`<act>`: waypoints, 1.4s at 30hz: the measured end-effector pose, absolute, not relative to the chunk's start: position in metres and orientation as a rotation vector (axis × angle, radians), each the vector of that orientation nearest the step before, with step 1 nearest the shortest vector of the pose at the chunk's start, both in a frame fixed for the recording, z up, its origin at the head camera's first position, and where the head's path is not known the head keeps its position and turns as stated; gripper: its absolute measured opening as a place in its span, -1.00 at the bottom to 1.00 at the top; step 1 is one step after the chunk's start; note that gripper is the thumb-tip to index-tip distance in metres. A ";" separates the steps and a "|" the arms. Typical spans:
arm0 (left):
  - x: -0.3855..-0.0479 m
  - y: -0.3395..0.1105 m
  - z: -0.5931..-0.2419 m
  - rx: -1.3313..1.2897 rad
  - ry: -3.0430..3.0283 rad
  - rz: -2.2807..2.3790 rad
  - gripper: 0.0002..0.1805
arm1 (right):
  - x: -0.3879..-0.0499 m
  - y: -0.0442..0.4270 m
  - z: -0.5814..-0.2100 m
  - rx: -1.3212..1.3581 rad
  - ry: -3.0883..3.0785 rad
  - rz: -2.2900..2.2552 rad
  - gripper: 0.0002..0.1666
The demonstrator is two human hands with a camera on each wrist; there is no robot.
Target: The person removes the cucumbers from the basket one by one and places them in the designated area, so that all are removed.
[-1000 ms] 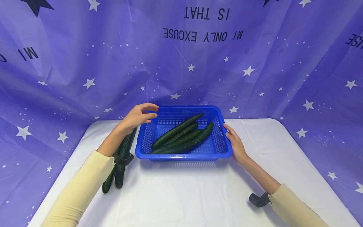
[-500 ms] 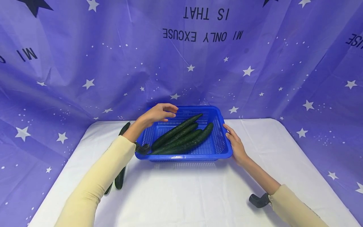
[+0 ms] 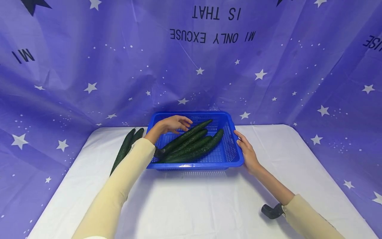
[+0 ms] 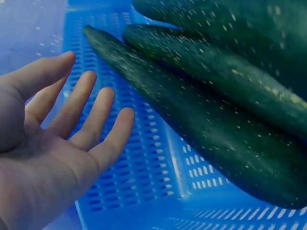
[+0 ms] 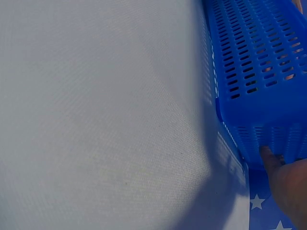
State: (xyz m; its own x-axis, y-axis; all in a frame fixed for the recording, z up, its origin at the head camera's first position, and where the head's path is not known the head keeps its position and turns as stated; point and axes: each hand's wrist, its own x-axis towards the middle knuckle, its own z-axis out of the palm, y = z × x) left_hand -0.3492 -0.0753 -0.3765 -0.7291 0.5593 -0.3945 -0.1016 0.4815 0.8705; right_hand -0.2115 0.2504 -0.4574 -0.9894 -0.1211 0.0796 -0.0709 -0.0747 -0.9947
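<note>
A blue plastic basket (image 3: 194, 165) with slotted walls stands on the white cloth, and several green cucumbers (image 3: 198, 153) lie side by side in it. Over its left half reaches my left hand (image 3: 176, 123), fingers loosely bent and holding nothing. In the left wrist view, that hand (image 4: 62, 129) is apart from the nearest cucumber (image 4: 192, 115), palm showing. My right hand (image 3: 249, 152) rests against the basket's right outer side with fairly straight fingers. The right wrist view shows a digit of this hand (image 5: 292, 187) touching the slotted wall; the other fingers are mostly hidden.
Two more cucumbers (image 3: 123, 151) lie on the table left of the basket, partly covered by my left sleeve (image 3: 119, 189). A purple curtain (image 3: 268, 93) with stars hangs right behind the table. A black wrist device (image 3: 271, 211) sits by my right sleeve.
My left hand has moved right, from the basket's left rim to over its inside, and dropped lower towards the cucumbers. My right hand and the basket have stayed in place.
</note>
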 end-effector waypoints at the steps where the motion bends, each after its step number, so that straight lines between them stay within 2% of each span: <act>1: -0.350 -0.075 -0.378 0.371 2.062 1.253 -0.48 | -0.212 0.250 -0.457 -0.218 2.115 -2.269 -0.40; 24: -0.359 -0.085 -0.405 0.310 2.033 1.010 -0.30 | -0.212 0.247 -0.459 -0.231 2.126 -2.268 -0.40; 42: -0.356 -0.083 -0.387 0.388 2.097 1.130 -0.30 | -0.212 0.250 -0.458 -0.214 2.136 -2.264 -0.41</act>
State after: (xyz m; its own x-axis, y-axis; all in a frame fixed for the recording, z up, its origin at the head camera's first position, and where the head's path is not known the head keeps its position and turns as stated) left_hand -0.3565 -0.0828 -0.3866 -0.7012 0.5555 -0.4469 -0.0674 0.5723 0.8173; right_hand -0.2116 0.2505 -0.4578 -0.9903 -0.1099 0.0847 -0.0782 -0.0624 -0.9950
